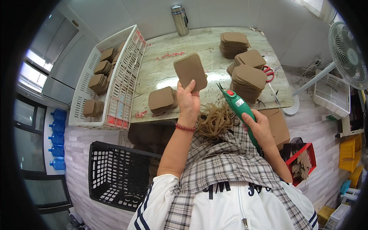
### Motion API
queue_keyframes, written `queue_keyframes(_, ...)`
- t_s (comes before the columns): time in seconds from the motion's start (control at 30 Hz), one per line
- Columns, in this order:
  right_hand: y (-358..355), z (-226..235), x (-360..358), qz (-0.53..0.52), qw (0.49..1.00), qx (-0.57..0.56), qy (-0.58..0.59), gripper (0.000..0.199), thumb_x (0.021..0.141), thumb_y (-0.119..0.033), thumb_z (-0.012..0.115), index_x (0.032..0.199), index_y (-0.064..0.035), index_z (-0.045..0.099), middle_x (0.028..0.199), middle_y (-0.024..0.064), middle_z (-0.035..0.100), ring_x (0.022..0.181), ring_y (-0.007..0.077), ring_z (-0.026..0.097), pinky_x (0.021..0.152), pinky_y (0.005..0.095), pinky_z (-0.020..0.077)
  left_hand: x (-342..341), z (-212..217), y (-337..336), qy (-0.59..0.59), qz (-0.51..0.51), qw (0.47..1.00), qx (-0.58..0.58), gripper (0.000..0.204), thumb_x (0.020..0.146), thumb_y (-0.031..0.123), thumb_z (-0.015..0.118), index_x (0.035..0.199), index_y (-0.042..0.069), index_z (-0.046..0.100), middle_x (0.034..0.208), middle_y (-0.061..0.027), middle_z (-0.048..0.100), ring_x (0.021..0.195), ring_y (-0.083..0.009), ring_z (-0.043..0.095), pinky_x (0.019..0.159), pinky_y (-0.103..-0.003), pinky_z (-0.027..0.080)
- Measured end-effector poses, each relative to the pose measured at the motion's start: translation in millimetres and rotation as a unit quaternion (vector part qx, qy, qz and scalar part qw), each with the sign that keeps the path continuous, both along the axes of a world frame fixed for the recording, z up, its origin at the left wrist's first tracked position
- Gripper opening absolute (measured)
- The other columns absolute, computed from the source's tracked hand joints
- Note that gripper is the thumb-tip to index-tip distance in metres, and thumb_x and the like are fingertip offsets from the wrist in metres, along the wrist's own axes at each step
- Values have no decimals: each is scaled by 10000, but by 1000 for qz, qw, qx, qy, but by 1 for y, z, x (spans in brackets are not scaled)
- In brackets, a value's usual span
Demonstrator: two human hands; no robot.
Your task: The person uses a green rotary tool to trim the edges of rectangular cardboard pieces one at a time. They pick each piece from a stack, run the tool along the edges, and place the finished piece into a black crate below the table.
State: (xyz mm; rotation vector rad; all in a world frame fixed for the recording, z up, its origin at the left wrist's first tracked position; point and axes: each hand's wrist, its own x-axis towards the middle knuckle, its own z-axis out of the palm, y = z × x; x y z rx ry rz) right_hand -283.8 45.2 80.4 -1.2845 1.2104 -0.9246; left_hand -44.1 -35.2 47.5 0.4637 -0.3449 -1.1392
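My left hand [188, 101] holds up a brown rounded-square pad [189, 69] by its lower edge, the thumb lying on its face. In my right hand [260, 128] is a green electric hand tool [237, 102] with a red button and a forked metal tip. That tip points up and away from me, to the right of the pad and apart from it. Below and between my hands, a tangle of thin brown strips [214, 122] lies on my plaid apron [222, 165]. A low stack of similar pads [161, 99] sits on the table left of my left hand.
On the table [161, 48] at right stand taller pad stacks [250, 76], with red-handled scissors [269, 73] beside them. A steel flask [179, 21] is at the back. White crate [119, 88] with pads left; black crate [115, 172] below; red box [312, 157] and fan [350, 50] right.
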Motion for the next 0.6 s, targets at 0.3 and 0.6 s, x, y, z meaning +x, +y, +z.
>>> queue_keyframes(0.3,0,18,14,-4,1000,-14,-18,323,890,-287,653,1000,15,625,688,18,594,583,63,534,538,213,432,-18,9,-4,122,-38,991,-46,338,870,-42,591,1190,48,526,1167,-76,597,1075,-213,578,967,-349,483)
queue_keyframes(0.6,-1,22,18,-17,998,-38,-37,324,897,-295,646,994,13,622,689,19,595,579,65,529,548,215,431,-35,3,-1,121,-48,990,-44,327,888,-48,556,1198,51,523,1190,-83,587,1092,-228,574,979,-364,479)
